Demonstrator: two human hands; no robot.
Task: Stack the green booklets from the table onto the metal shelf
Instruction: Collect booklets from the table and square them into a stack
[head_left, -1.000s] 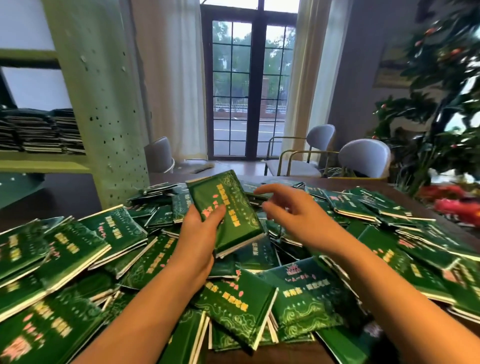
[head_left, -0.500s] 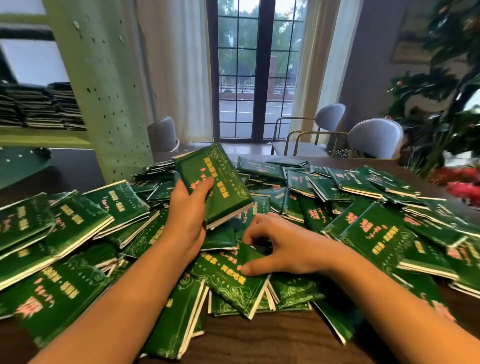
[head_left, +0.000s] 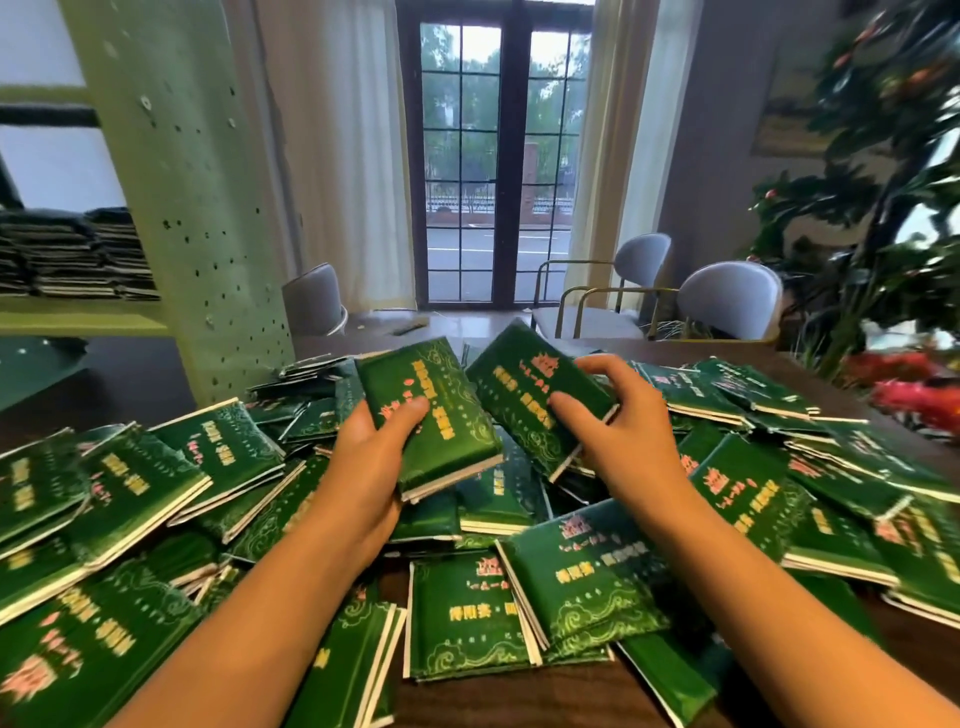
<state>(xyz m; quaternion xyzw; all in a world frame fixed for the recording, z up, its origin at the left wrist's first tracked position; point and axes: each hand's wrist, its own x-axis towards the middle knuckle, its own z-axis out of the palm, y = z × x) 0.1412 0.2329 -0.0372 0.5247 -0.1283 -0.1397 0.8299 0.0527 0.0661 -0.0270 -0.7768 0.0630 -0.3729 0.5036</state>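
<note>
Left hand (head_left: 371, 457), centre of frame: thumb pressed on the cover and fingers curled beneath, clamped on a thick green bundle (head_left: 441, 421) raised above the heap. Right hand (head_left: 623, 431), just right of centre: thumb on the cover, fingers hooked over the far edge, gripping a single green booklet (head_left: 519, 389), tilted, its near corner just beside the bundle. Loose booklets (head_left: 156, 483): a jumbled, overlapping spread across the lower half of the frame, lying on the dark wooden table (head_left: 571, 696). Metal shelf (head_left: 78, 322), left edge at mid-height: pale green, carrying shelved stacks (head_left: 72, 254) of booklets. Perforated green post (head_left: 176, 197), upper left. Glazed door (head_left: 506, 156), top centre. Grey chairs (head_left: 727, 296), right of centre beyond the table. Plant (head_left: 883, 208), upper right, blurred.
</note>
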